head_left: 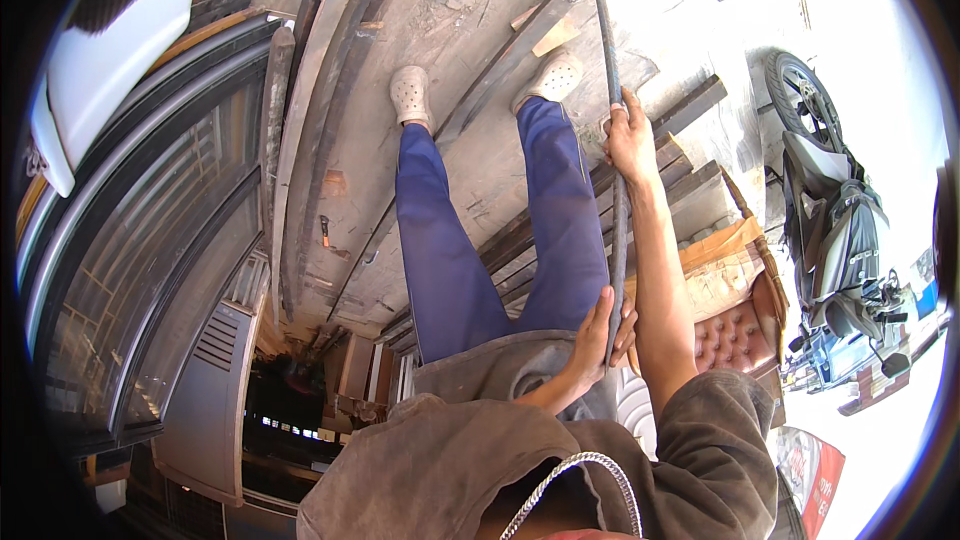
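A long dark crowbar (pixel 619 230) runs lengthwise beside my right leg, its bent end beside a long wooden beam (pixel 495 77) on the floor. My right hand (pixel 632 145) is wrapped round its upper part, arm stretched forward. Close to my waist, my left hand (pixel 598 332) grips the lower part, with the bar passing between thumb and fingers. A pale piece of wood (pixel 557 37) lies against the beam near the bent end. Whether the tip touches the beam I cannot tell. My feet, in beige clogs (pixel 410 93), stand on either side of the beam.
More dark beams (pixel 690 105) lie to the right, near a brown tufted chair (pixel 735 340). Farther right is a motorcycle (pixel 835 210). Long curved-looking boards (pixel 305 130) and glazed frames (pixel 170 270) line the left. An orange-handled tool (pixel 325 231) lies on the floor.
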Motion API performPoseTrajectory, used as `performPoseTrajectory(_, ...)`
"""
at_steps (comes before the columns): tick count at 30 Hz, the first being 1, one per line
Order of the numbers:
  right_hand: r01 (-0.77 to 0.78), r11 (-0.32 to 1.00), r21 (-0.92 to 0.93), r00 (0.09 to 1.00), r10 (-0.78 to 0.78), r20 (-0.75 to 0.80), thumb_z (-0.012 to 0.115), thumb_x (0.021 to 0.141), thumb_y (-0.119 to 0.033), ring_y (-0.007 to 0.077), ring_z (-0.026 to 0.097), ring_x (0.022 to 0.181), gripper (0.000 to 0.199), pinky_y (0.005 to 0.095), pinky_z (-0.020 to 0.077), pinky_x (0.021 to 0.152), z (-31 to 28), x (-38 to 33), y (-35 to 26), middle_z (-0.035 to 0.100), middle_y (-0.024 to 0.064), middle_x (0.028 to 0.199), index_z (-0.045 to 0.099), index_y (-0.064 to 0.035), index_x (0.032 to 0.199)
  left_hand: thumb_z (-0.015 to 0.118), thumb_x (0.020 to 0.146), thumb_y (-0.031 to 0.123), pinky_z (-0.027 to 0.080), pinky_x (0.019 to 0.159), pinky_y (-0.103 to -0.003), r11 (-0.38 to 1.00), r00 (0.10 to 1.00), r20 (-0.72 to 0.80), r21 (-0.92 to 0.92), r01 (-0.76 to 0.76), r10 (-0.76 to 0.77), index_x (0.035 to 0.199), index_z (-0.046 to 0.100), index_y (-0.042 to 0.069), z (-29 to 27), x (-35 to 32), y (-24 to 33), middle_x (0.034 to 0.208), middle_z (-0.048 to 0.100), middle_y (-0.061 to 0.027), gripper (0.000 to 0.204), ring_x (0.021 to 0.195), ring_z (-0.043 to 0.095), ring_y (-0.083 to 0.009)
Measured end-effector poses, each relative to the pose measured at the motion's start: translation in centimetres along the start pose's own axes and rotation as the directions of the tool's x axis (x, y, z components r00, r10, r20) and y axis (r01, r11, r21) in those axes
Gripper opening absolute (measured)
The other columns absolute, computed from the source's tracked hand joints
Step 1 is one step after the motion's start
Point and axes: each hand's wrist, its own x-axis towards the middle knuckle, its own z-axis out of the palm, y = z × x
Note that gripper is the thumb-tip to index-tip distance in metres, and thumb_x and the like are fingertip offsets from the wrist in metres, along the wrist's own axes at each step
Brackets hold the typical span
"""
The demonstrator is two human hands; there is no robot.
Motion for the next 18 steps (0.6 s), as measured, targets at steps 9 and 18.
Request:
performPoseTrajectory(9,0.111,0.952,-0.285,0.988,-0.076,0.131,0.041,0.096,-0.021,0.0123,0.049,0.049,0.046,0.0293,0.0421,0.043,-1.1,6.2,4.0,0.052,0.0046,0.066,0.038,-0.0019,0.137,0.04,0.097,0.047,0.023,0.033,-0.021,0.989,0.995,-0.043,-0.115,-0.093,0.089,0.084,0.043,0.011,5.4,2.1,-1.7,0.05,0.034,0.0009,0.038,0.033,0.026,-0.0097)
performPoseTrajectory(18,0.073,0.943,-0.324,0.995,-0.046,0.089,0.044,0.091,-0.027,0.0401,0.055,0.11,0.047,0.0417,0.0409,0.097,-0.4,3.4,2.4,0.057,0.0302,0.114,0.049,0.0019,0.127,0.036,0.098,0.048,0.023,0.035,-0.02,0.979,0.994,-0.003,-0.175,-0.104,0.105,0.085,0.042,0.011,5.9,0.1,-1.1,0.049,0.033,0.0013,0.039,0.032,0.027,-0.01)
